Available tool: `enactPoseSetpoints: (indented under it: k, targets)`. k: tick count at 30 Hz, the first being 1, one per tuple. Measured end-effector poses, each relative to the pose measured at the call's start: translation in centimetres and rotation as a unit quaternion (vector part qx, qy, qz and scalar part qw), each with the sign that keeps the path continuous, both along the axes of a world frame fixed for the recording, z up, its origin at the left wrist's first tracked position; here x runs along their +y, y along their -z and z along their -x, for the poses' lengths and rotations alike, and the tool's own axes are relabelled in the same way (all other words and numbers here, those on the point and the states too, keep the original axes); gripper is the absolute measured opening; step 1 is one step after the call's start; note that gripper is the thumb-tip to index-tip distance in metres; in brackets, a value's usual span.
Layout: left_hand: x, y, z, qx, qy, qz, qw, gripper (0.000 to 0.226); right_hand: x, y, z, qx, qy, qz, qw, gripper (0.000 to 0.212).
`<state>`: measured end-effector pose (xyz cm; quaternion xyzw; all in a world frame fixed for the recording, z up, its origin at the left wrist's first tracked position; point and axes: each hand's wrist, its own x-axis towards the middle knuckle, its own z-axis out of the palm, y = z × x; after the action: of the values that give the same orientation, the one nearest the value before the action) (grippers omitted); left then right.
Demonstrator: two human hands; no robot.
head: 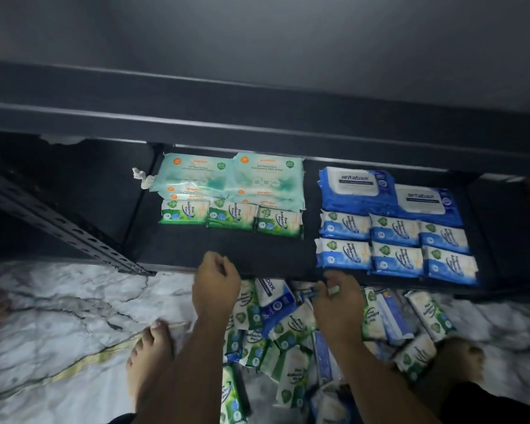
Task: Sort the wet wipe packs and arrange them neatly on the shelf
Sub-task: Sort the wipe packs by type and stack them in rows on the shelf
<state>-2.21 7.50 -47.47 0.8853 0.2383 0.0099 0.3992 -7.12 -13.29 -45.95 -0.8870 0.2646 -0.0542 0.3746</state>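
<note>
Head view: shelved packs point(231, 215) lie lengthwise left-right.

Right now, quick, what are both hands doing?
Left hand: curled shut, empty.
Right hand: over the floor packs; grip cannot be told.
</note>
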Motion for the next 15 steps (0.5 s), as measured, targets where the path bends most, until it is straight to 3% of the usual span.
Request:
enactPoseSetpoints:
  k: [2,5,8,11,13,15]
  targets:
    - [-1.6,0.6,3.5,0.024,0.038,0.014,0.999,0.016,-1.9,1.3,3.4,0.043,0.033,-0.002,0.999,0.01]
    - [-3.8,1.1,7.7,0.037,0.093,0.033,0.994,0.023,-4.7,2.5,7.3,0.163,0.071,-0.022,0.984,0.018]
    - [-5.4,1.4,10.5,0.101,0.137,0.05,0.984,0.013,-6.9,2.4,9.3,0.238,0.079,-0.047,0.967,0.022]
    - [-6.6,2.5,12.0,0.122,0.223,-0.006,0.967,0.039,-8.4,3.2,9.8,0.259,0.067,-0.068,0.961,0.025]
    - [-7.4,3.3,12.4,0.131,0.261,-0.08,0.953,0.057,-9.0,3.0,9.7,0.249,0.086,-0.107,0.959,0.013]
    - [-8.1,3.6,12.6,0.127,0.274,-0.141,0.943,0.062,-9.7,3.3,9.4,0.233,0.1,-0.133,0.958,0.013]
